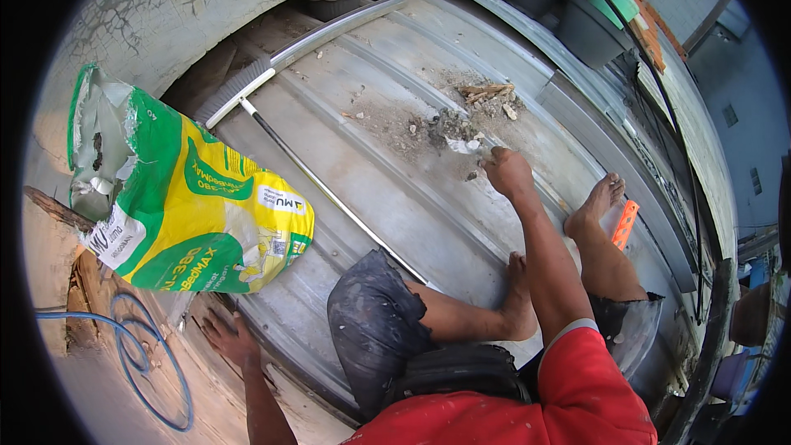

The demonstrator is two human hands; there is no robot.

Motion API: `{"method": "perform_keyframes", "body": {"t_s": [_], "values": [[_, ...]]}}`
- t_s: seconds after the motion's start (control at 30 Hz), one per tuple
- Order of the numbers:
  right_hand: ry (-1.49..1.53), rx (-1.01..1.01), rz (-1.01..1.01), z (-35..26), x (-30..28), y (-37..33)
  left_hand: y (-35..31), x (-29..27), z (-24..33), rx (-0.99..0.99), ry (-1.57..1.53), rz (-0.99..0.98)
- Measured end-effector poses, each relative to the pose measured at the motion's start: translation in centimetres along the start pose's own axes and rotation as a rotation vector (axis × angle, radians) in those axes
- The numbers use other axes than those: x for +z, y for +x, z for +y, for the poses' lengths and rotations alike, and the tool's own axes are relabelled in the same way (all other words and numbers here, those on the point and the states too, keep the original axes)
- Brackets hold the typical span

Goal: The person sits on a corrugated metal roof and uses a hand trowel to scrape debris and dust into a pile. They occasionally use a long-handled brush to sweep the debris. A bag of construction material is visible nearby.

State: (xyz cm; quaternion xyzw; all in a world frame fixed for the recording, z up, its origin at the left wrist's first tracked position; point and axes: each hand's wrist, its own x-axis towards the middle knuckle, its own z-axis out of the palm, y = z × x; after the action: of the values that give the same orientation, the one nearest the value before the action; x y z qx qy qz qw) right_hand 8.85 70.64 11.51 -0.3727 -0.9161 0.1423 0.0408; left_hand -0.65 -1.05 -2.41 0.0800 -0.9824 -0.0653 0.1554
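My right hand (508,173) reaches out over ridged grey metal sheeting (362,156), its fingers closed. Just ahead of the fingertips lies a pale flat piece (463,146), at the edge of a heap of grey rubble and dust (449,125). Whether the fingers grip that piece or something smaller I cannot make out. Down at the left, my left hand (231,339) lies with fingers spread on a brownish ledge, holding nothing. Above it stands a torn green and yellow sack (218,206), its ragged mouth facing upper left.
A white-headed broom (305,166) lies slantwise across the sheeting. Blue hose (132,346) loops at the left. An orange bar-shaped tool (624,227) is beside my bare foot (597,202). Dark planters (592,33) and long metal strips (618,136) line the far right; a cracked wall (165,12) curves behind.
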Motion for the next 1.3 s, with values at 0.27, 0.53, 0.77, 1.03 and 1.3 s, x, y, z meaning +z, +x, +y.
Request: {"method": "perform_keyframes", "body": {"t_s": [0.27,0.53,0.77,1.03,1.3], "values": [[-0.013,-0.162,0.021,-4.0,-7.2,0.6,-0.3,-0.3,0.3,0.001,-0.042,0.009],[-0.037,-0.433,0.038,-9.9,-16.4,-0.7,-0.3,-0.1,0.3,0.002,-0.073,0.026],[-0.032,-0.493,-0.048,-18.1,-26.1,-2.7,-0.4,0.1,0.4,0.007,-0.091,0.067],[0.010,-0.730,-0.028,-30.3,-34.2,-7.0,-0.5,-1.6,1.4,-0.056,-0.148,0.011],[0.204,-1.073,-0.151,-41.5,-33.1,-8.4,-0.4,-2.4,1.9,-0.056,-0.207,0.013]]}}
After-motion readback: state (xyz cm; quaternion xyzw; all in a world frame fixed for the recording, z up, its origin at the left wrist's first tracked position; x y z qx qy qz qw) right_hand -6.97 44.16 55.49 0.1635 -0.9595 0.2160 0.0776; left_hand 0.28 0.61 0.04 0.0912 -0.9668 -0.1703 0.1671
